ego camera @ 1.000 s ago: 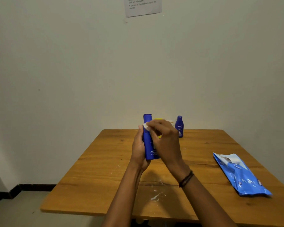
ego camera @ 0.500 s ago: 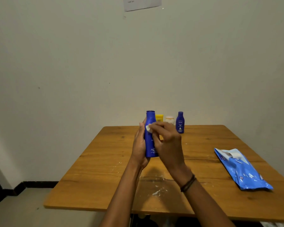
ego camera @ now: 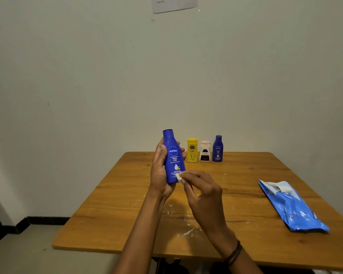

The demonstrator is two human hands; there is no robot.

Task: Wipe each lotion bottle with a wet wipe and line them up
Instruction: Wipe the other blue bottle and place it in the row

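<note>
My left hand (ego camera: pixel 160 173) grips a tall blue Nivea lotion bottle (ego camera: pixel 173 155) upright above the table, label facing me. My right hand (ego camera: pixel 202 191) pinches a small white wet wipe (ego camera: pixel 179 177) against the bottle's lower right side. Three more bottles stand in a row at the table's far edge: a yellow bottle (ego camera: pixel 192 150), a white bottle with a dark label (ego camera: pixel 205 151) and a small blue Nivea bottle (ego camera: pixel 217 148).
A blue wet wipe pack (ego camera: pixel 291 206) lies on the right side of the wooden table (ego camera: pixel 127 204). White smears mark the tabletop near my arms. A plain wall rises behind the table, with a paper notice (ego camera: pixel 174 3) at the top.
My right hand slid the wipe down from the bottle's neck to its lower part. The bottle turned so its label faces me, and the row of bottles behind came into view.
</note>
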